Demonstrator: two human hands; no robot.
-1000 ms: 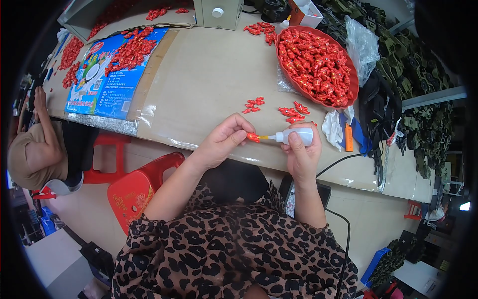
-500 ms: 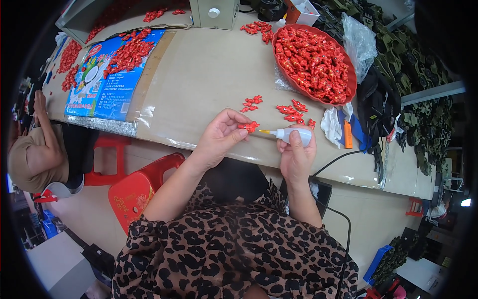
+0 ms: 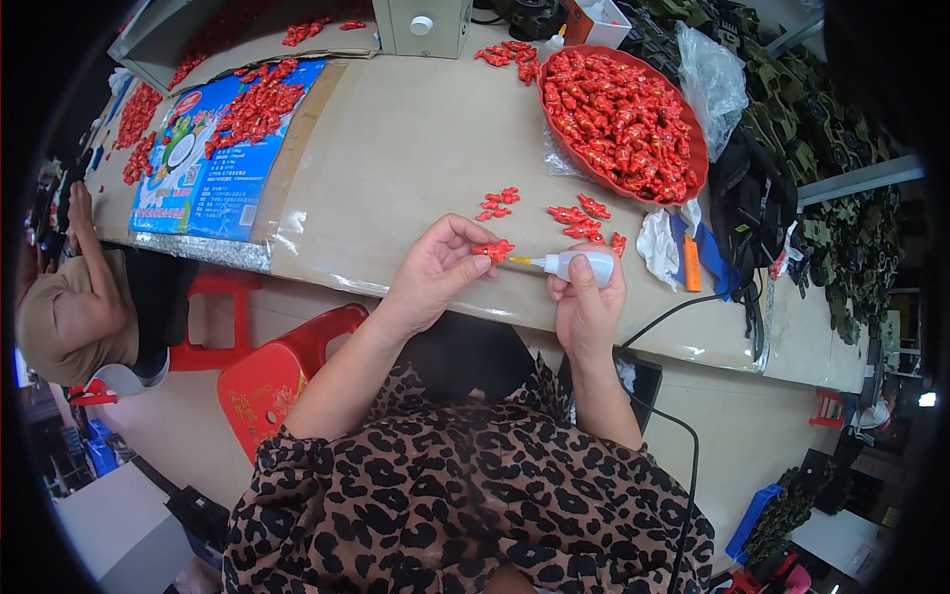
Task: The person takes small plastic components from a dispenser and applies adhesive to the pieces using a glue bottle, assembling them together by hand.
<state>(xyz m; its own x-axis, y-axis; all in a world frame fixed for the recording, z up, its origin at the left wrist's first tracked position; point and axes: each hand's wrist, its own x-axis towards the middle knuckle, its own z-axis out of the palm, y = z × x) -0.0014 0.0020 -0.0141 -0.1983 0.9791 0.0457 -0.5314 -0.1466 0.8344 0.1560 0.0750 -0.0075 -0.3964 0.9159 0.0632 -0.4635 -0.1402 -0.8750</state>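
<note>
Between thumb and fingers, my left hand [image 3: 442, 267] pinches a small red figurine [image 3: 494, 251] above the near edge of the table. My right hand [image 3: 588, 299] is wrapped round a pale squeeze bottle [image 3: 584, 265] with a thin yellow nozzle [image 3: 522, 260]. The nozzle points left, its tip at or very close to the figurine; whether they touch I cannot tell. Just beyond my hands lie two loose groups of red figurines, one small group [image 3: 498, 204] and a larger one [image 3: 581, 221] to its right.
A red scalloped bowl [image 3: 705, 158] heaped with figurines stands at the far right, beside a clear plastic bag [image 3: 712, 84]. More figurines lie on a blue printed cardboard sheet [image 3: 213, 188] at left. An orange tube [image 3: 691, 263] and a black cable [image 3: 663, 319] are at right. Another person [image 3: 79, 307] sits at left.
The bottle in my right hand has shifted slightly left, bringing its nozzle tip nearer the figurine. My left hand keeps its pinch on the figurine, almost unmoved.
</note>
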